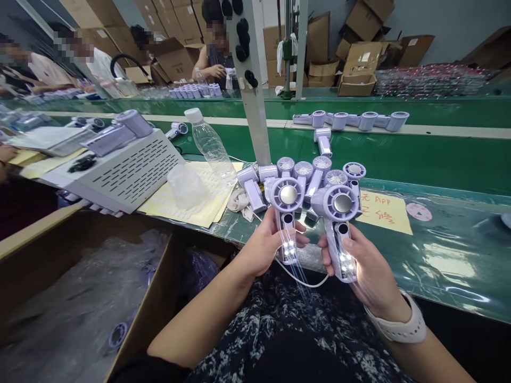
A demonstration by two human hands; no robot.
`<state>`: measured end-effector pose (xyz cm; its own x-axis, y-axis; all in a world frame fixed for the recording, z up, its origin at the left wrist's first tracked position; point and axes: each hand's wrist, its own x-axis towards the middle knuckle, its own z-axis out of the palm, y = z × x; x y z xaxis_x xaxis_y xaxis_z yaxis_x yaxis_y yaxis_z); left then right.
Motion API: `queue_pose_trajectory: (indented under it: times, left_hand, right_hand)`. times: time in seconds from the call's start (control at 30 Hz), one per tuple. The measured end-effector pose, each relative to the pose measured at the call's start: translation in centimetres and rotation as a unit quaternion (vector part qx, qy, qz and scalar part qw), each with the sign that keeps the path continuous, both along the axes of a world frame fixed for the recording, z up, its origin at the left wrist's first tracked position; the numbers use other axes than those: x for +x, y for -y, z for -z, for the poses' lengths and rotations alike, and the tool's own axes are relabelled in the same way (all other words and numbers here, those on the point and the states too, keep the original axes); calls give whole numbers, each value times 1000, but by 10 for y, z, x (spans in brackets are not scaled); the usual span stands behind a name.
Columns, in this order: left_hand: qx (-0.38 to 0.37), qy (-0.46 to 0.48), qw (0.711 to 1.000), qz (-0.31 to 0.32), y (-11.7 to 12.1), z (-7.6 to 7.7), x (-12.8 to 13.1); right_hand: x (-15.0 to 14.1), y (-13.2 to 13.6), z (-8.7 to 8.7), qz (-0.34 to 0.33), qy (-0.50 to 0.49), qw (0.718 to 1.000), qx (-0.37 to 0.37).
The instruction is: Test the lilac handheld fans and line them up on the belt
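My left hand is closed round the handle of a lilac handheld fan, its round silver-centred head pointing up. A second lilac handheld fan stands in the grip of my right hand, thumb on the front of the handle. White lights glow on the lower part of both handles. The two fans are side by side, slightly apart. A white cable loops below them. Just behind the held fans, several more lilac fans lie bunched on the green bench, next to a crumpled white cloth.
A grey slotted metal box, a plastic bottle and yellow sheets are on the left. A handwritten yellow note lies right. Fans line the conveyor behind. An open carton stands lower left. Co-workers sit across.
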<state>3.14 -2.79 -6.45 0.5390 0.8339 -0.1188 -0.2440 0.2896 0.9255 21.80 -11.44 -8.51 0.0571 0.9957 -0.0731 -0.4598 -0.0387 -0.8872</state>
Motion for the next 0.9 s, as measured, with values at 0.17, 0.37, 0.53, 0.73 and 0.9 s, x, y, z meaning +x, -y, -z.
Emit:
queue_pose_trajectory:
  times: [0.17,0.37,0.53,0.73,0.9]
  left_hand:
    - [-5,0,1000,7,2,2,2]
    - [-4,-4,1000,21,10,5,4]
    - [48,40,996,68,21,-7,-3]
    - [2,58,996,70,17,-11,-4]
    - [-122,84,985,90,10,-1,4]
  right_hand:
    - [-2,1,-1,16,-66,997,-21]
    - [-6,2,-12,24,-101,994,-44]
    - [-7,14,-23,14,-107,994,-14]
    - [-4,14,-24,46,-102,993,-22]
    - [-9,5,-25,-13,-167,984,-59]
